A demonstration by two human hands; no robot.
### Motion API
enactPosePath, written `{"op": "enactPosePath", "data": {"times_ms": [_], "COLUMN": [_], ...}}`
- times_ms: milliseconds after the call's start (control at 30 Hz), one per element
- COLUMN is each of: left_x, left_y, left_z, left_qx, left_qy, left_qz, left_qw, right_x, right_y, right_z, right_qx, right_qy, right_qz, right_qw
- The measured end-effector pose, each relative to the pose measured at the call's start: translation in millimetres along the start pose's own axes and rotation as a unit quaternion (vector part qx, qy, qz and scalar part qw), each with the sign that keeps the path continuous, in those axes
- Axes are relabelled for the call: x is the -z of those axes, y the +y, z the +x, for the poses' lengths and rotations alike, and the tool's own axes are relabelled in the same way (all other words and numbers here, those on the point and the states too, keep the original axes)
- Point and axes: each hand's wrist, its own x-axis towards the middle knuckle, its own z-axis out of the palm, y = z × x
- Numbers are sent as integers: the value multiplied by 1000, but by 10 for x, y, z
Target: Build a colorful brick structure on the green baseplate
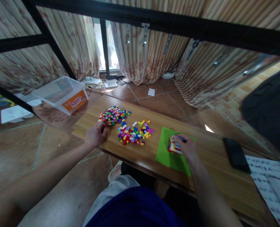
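My left hand [96,133] rests at the near left edge of a heap of small coloured toy bricks [113,116]. Its fingers are curled in, and whatever they may hold is hidden. A second, looser spread of toy bricks [131,134] lies to the right of that heap. On a green studded baseplate [163,148] stands a low toy-brick build [174,146] with red, white, yellow and blue parts. My right hand [187,145] is closed over the right and far side of this build, its fingertips on the top. The palm hides part of it.
The wooden bench [151,162] carries a black phone [236,155] at its right, beside printed sheets [267,176]. A clear plastic bin [59,91] with an orange label stands beyond the left end. Black metal bars [140,14] cross in front of striped curtains [149,56].
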Motion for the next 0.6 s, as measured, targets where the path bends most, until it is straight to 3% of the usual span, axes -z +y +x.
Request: {"op": "enactPosePath", "data": {"times_ms": [267, 433, 600], "left_x": [15, 11, 5], "left_y": [9, 2, -6], "left_z": [0, 7, 18], "left_qx": [-7, -1, -1], "left_qy": [7, -1, 5], "left_qz": [7, 11, 11], "left_qw": [1000, 1000, 1000], "right_x": [50, 171, 135], "right_y": [-26, 56, 170], "right_z": [-48, -32, -80], "right_qx": [-13, 15, 23], "right_qy": [-14, 59, 25], "right_qz": [51, 101, 66], "right_qw": [999, 993, 997]}}
